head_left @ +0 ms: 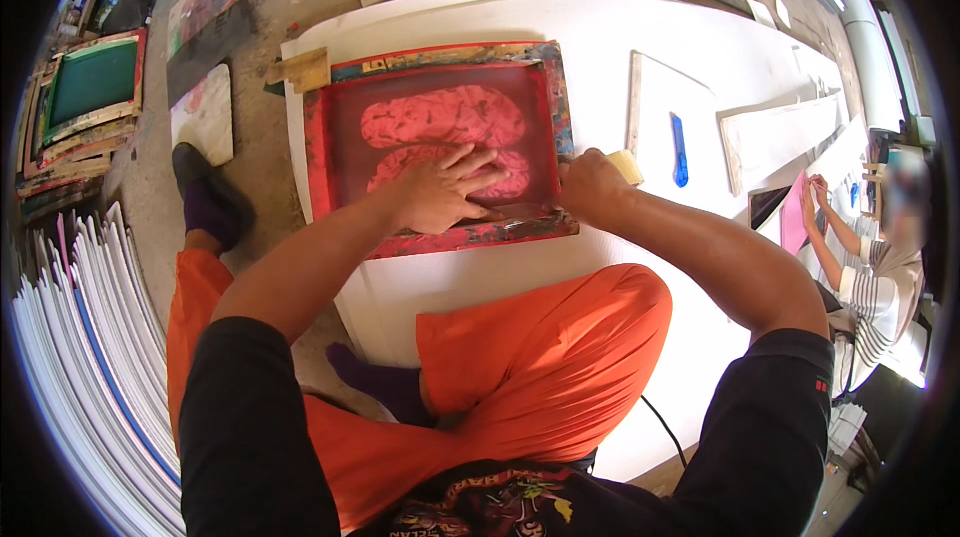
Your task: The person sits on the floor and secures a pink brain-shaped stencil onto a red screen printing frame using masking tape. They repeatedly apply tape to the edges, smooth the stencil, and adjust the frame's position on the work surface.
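Left hand (442, 192) is flat out on the screen-printing frame (317, 162), fingers fanned, not gripping anything, palm down over the lower of two pink sole-shaped prints. The upper pink sole shape (445, 115) sits just past those fingertips, and the dark red mesh (345, 122) runs out around the hand on both sides. So yeah, the frame's basically right under the left hand, and its right-hand rail is right next to the right hand (597, 189).

That right hand is curled in at the rail, with a yellowish roll of tape (627, 167) poking out on its far side. Can't tell if it's actually gripping the roll or the rail, the fingers are mostly hidden.

Further right of that hand there's a blue utility knife (680, 150) lying on the big white board (610, 62). Way off to the right, another person (880, 282) has hands on a pink sheet (793, 222).
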{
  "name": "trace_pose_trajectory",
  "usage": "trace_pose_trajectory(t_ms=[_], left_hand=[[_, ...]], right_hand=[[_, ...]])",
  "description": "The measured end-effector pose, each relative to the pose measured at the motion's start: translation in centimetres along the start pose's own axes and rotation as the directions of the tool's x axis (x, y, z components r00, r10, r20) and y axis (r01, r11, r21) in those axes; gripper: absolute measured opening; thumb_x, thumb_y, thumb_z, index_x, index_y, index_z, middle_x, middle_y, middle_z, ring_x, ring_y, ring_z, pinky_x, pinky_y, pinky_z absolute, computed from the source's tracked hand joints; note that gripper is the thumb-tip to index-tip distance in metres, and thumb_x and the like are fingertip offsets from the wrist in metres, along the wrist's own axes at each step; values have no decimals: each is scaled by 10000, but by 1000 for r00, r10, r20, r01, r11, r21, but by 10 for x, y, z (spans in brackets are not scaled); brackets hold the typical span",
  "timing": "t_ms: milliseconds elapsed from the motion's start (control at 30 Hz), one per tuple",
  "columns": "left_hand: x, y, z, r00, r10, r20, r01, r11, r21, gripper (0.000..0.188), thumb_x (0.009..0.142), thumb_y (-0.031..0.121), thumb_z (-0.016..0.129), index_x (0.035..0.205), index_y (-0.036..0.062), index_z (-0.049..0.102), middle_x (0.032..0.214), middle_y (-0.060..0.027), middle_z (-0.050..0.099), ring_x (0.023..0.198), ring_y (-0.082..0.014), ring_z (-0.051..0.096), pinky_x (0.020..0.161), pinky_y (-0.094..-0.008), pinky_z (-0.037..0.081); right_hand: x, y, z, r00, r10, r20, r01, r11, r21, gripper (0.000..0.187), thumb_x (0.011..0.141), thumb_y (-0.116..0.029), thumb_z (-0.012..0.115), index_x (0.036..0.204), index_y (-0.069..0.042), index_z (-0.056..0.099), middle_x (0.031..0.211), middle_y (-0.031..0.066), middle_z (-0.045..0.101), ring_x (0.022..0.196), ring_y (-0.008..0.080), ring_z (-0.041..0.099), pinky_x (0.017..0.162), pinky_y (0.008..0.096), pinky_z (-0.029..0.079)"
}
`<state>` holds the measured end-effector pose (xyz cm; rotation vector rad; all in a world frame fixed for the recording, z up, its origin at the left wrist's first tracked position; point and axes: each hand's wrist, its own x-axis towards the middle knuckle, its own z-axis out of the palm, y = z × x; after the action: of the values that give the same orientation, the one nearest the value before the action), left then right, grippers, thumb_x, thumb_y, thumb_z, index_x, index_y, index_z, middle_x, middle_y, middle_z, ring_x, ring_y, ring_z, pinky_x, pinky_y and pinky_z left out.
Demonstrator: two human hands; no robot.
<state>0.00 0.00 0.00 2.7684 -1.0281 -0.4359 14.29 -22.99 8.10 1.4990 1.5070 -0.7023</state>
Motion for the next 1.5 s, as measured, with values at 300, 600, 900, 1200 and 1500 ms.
trace_pose_trajectory(t_ms=[300,600,900,1200,1500], left_hand=[[21,3,1,990,21,-140,-23,1000,-6,495,1058,393,494,1540,507,492,1747,-74,252,1635,-352,115,1325,-574,32],[39,2,8,994,64,-83,-55,992,112,522,1067,441,458,1571,560,399,1744,-62,256,1627,-361,146,1319,-593,36],[58,12,12,984,12,-176,-6,999,39,454,1100,529,374,1549,567,427,1671,-76,365,1580,-354,257,1307,-594,88],[69,8,15,970,29,-241,-11,997,74,431,1075,511,419,1491,543,528,1566,-68,479,1498,-340,374,1297,-591,149],[77,10,-5,983,54,-177,-27,988,152,415,1042,500,514,1449,549,576,1556,-61,495,1452,-339,424,1268,-585,217]], right_hand=[[-20,11,1,988,-20,-151,36,993,109,466,1056,-229,525,1444,-473,606,1185,90,651,995,261,733,811,398,544],[-20,15,-4,988,-12,-154,50,969,240,538,914,-298,766,1425,-323,599,1090,90,689,963,262,750,788,417,554],[-21,19,6,970,25,-242,46,958,282,569,817,-343,856,1316,-226,608,990,81,707,885,266,761,752,417,554],[-23,23,-18,971,13,-239,66,945,321,257,861,-155,754,1081,-77,646,976,110,732,878,292,758,752,455,583],[-29,33,23,968,75,-241,30,914,404,554,813,-223,857,1285,-85,601,1071,98,729,1064,286,718,867,429,573]])
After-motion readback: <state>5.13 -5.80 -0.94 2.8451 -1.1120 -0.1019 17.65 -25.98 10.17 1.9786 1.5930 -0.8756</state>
